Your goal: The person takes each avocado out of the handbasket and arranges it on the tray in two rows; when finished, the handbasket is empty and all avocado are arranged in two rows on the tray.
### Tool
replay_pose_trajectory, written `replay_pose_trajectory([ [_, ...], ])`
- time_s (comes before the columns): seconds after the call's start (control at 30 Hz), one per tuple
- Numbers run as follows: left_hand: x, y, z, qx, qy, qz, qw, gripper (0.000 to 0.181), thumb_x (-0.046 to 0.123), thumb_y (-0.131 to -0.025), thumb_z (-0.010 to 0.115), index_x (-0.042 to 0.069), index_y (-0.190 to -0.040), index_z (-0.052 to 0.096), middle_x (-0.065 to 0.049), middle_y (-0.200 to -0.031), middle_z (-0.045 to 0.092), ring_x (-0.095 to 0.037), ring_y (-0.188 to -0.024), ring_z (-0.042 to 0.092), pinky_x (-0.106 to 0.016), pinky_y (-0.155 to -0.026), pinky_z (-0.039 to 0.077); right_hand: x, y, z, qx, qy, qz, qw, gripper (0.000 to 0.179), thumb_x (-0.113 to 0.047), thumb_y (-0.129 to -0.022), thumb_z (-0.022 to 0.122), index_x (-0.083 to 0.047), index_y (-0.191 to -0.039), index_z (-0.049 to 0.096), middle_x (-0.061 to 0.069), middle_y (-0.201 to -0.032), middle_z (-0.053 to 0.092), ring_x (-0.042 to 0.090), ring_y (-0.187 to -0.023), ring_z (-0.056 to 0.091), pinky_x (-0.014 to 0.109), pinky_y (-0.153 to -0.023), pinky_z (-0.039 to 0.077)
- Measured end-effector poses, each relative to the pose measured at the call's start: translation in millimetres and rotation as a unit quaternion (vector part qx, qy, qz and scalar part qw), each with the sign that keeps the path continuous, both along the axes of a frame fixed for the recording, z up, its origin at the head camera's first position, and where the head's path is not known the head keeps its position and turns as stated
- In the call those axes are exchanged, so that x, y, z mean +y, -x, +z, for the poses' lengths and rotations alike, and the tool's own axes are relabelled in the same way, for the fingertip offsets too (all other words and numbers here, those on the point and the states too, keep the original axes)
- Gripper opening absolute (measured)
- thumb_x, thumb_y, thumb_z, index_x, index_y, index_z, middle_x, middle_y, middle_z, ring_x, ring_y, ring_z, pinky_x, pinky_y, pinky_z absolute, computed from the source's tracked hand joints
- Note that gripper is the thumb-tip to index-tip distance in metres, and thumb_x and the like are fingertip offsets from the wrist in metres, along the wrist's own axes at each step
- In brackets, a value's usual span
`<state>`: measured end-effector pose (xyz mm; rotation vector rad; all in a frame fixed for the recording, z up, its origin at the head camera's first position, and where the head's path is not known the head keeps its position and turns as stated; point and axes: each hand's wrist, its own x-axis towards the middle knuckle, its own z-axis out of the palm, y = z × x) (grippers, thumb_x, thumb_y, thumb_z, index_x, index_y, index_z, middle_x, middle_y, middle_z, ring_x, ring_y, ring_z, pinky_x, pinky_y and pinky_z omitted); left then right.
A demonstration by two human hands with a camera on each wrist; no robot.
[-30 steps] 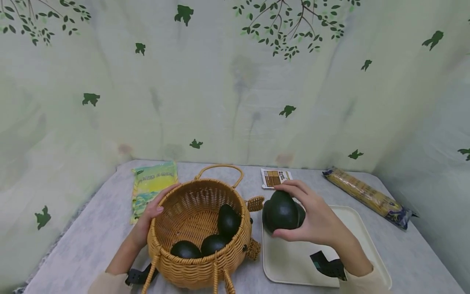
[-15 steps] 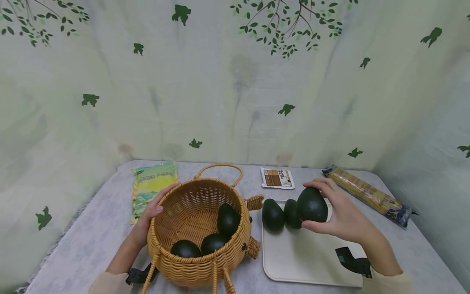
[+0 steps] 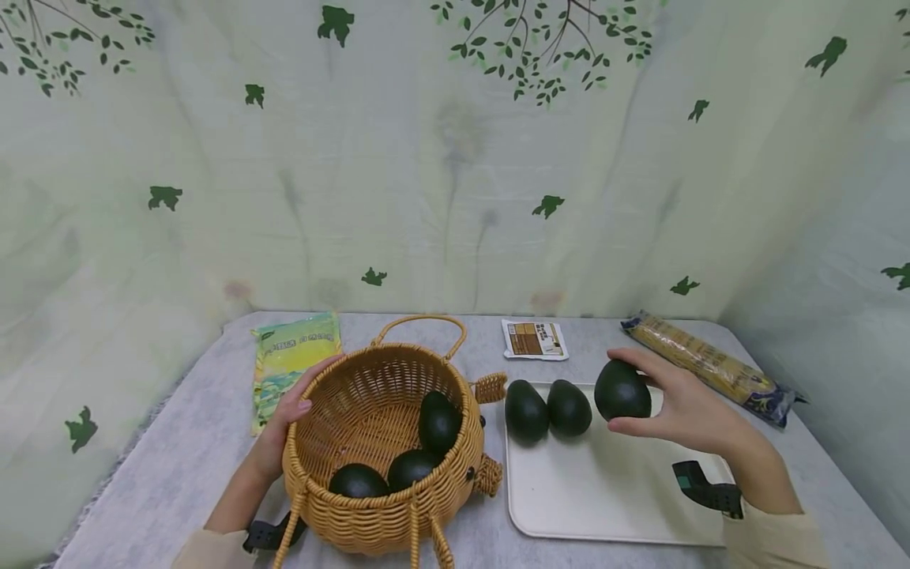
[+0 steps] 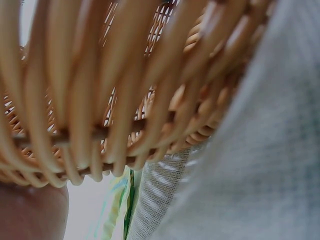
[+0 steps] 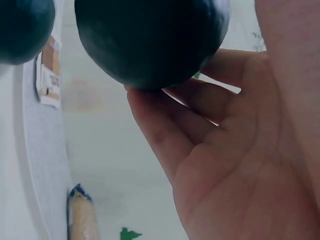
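Note:
My left hand (image 3: 284, 419) holds the left side of a round wicker basket (image 3: 384, 521), its thumb at the rim. Inside the basket lie three dark green avocados (image 3: 439, 423). In the left wrist view the woven wall (image 4: 100, 90) fills much of the frame and hides most of that hand. My right hand (image 3: 693, 407) grips another avocado (image 3: 622, 389) between thumb and fingers, over a cream tray (image 3: 590, 506). Two more avocados (image 3: 526, 412) sit side by side at the tray's far left corner. The right wrist view shows the gripped avocado (image 5: 152, 40) against the fingertips.
A yellow-green packet (image 3: 295, 348) lies behind the basket on the left. Past the tray are a small white-and-brown packet (image 3: 535, 340) and a long clear package (image 3: 704, 359) at the right. A leaf-print curtain (image 3: 398, 174) rises behind the table.
My right hand has moved right with its avocado, away from the pair on the tray, which now shows fully. The left hand and basket stay nearly in place.

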<state>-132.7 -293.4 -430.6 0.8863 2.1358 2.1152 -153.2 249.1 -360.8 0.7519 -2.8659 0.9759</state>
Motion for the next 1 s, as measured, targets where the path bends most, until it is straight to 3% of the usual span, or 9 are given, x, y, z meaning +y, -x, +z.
replay_pose_trajectory([
  [0.27,1.4,-0.5,-2.0,-0.006,-0.005,-0.005,1.0,0.065,0.017,-0.101,0.023,0.01,-0.165,0.02,0.004,-0.158,0.04,-0.017,-0.144,0.042,-0.035,-0.108,0.045,8.1,8.8,-11.6,-0.032,-0.006,0.008,0.9994,0.091,-0.039,-0.081,0.088,-0.009,-0.155,0.043,0.022,-0.156,0.044,0.047,-0.133,0.051,0.067,-0.099,0.047],
  [0.53,2.5,-0.8,-0.6,-0.007,-0.003,-0.003,1.0,0.065,0.018,-0.101,0.023,0.011,-0.165,0.021,0.002,-0.158,0.04,-0.017,-0.143,0.043,-0.035,-0.106,0.046,11.6,20.5,-29.7,-0.056,0.005,0.024,0.9981,0.089,-0.037,-0.08,0.088,-0.008,-0.152,0.046,0.023,-0.153,0.048,0.044,-0.13,0.054,0.063,-0.1,0.048],
  [0.8,5.0,-2.5,1.5,-0.004,0.009,0.008,0.9999,0.065,0.018,-0.1,0.023,0.011,-0.165,0.023,0.001,-0.158,0.04,-0.017,-0.142,0.043,-0.034,-0.106,0.045,13.8,27.2,-46.4,-0.061,-0.028,0.017,0.9976,0.091,-0.042,-0.079,0.088,-0.009,-0.152,0.047,0.022,-0.152,0.05,0.046,-0.133,0.052,0.063,-0.1,0.046],
  [1.0,4.5,-1.2,1.1,-0.005,0.015,0.024,0.9996,0.065,0.019,-0.1,0.024,0.005,-0.164,0.021,0.004,-0.156,0.042,-0.015,-0.141,0.044,-0.033,-0.106,0.045,12.3,30.1,-51.8,-0.06,-0.055,0.012,0.9967,0.092,-0.041,-0.079,0.088,-0.009,-0.154,0.045,0.022,-0.154,0.048,0.047,-0.136,0.049,0.065,-0.104,0.044],
])
